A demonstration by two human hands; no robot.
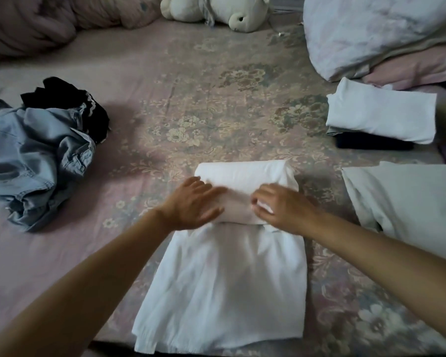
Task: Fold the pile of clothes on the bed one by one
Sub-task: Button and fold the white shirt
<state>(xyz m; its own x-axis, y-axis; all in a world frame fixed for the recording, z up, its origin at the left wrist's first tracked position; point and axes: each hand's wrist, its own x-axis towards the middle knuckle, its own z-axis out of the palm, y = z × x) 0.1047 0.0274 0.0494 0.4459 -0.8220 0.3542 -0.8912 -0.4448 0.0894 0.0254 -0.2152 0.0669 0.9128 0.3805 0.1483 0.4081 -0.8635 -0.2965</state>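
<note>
Left hand lies flat and right hand pinches the white shirt at the bed's near edge, pinning its folded-over top so the crease holds.

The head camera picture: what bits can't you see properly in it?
- Left hand: fingers smeared by motion blur, head view.
- Right hand: its fingers curl on the white garment, hiding the fold under them.
- Dark folded item: mostly covered by the white folded stack.
- Stuffed toy: cut off by the top edge.
- Black garment: half buried under the denim garment.
</note>
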